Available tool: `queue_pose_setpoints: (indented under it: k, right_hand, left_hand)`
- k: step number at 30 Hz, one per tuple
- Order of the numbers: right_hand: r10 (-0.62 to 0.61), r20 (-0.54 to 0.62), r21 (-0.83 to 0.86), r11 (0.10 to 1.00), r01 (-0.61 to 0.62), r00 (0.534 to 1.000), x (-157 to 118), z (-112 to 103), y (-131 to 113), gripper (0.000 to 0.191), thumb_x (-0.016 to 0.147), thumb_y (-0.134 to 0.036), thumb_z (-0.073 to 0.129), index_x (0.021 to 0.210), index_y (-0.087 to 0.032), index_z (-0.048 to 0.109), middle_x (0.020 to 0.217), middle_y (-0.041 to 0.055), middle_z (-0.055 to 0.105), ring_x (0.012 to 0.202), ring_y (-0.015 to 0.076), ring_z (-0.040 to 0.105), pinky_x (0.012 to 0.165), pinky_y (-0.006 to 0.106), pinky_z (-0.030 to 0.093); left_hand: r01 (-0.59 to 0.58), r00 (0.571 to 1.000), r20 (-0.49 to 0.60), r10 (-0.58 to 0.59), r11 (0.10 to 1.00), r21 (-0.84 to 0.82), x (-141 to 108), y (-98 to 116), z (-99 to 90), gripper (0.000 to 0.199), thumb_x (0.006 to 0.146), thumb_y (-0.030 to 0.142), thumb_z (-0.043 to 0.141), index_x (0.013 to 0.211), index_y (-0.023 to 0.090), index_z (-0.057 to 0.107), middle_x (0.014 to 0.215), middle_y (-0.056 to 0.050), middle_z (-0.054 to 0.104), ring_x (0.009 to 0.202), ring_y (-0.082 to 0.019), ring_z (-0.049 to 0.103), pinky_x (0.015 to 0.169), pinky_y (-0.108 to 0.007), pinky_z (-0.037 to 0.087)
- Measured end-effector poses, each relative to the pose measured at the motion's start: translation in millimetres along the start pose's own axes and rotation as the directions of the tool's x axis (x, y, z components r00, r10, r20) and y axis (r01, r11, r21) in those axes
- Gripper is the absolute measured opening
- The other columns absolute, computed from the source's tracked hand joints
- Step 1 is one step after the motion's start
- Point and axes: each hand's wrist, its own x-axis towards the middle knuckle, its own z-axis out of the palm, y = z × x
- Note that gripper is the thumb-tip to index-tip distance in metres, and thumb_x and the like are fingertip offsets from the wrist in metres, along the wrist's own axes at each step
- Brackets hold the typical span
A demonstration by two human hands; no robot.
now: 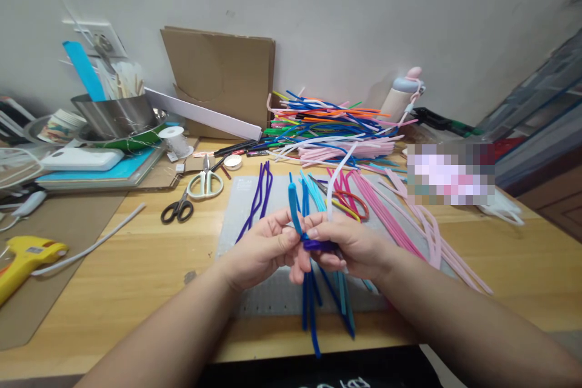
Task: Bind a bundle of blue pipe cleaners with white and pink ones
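Observation:
Both hands meet over the grey mat (264, 294), in the middle of the head view. Between thumb and fingers, my left hand (273, 245) pinches a blue pipe cleaner (293, 206) that stands upright with a bent-over top. My right hand (348, 242) closes on a purple pipe cleaner (318, 245) that meets the blue one at the fingertips. A white pipe cleaner (336, 182) rises from behind the right hand; whether it is gripped I cannot tell. Loose blue pipe cleaners (313, 309) show below the hands, and purple ones (261, 191) lie left of them.
Green-handled scissors (205, 185) and black-handled scissors (177, 211) lie left of the mat. A yellow glue gun (31, 257) rests at far left. Pink pipe cleaners (386, 212) spread rightward. Behind stand a mixed pipe-cleaner pile (336, 127), cardboard (222, 79) and a bottle (400, 97).

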Motion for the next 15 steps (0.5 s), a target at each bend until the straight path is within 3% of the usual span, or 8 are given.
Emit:
queue_pose_setpoints:
  k: [7, 15]
  right_hand:
    - [-0.025, 0.019, -0.008, 1.0, 0.025, 0.999, 0.1, 1.2, 1.1, 0.012, 0.074, -0.023, 0.054, 0.071, -0.013, 0.047, 0.058, 0.0069, 0.066, 0.03, 0.0016, 0.036, 0.029, 0.011, 0.02]
    - [-0.069, -0.068, -0.078, 0.995, 0.063, 0.995, 0.1, 2.8, 3.2, 0.015, 0.072, -0.026, 0.056, 0.068, -0.013, 0.05, 0.057, 0.0058, 0.065, 0.031, 0.0026, 0.038, 0.028, 0.012, 0.022]
  left_hand:
    - [0.002, 1.0, 0.012, -0.002, 0.999, -0.034, 0.0, -0.9, 0.2, 0.015, 0.079, 0.028, 0.058, 0.083, 0.017, 0.048, 0.064, -0.005, 0.068, 0.05, -0.013, 0.063, 0.044, -0.017, 0.047]
    - [-0.015, 0.999, -0.032, 0.015, 1.0, 0.023, 1.6, -2.5, -1.6, 0.015, 0.079, 0.029, 0.057, 0.085, 0.018, 0.049, 0.056, 0.0, 0.065, 0.046, -0.011, 0.061, 0.042, -0.015, 0.043]
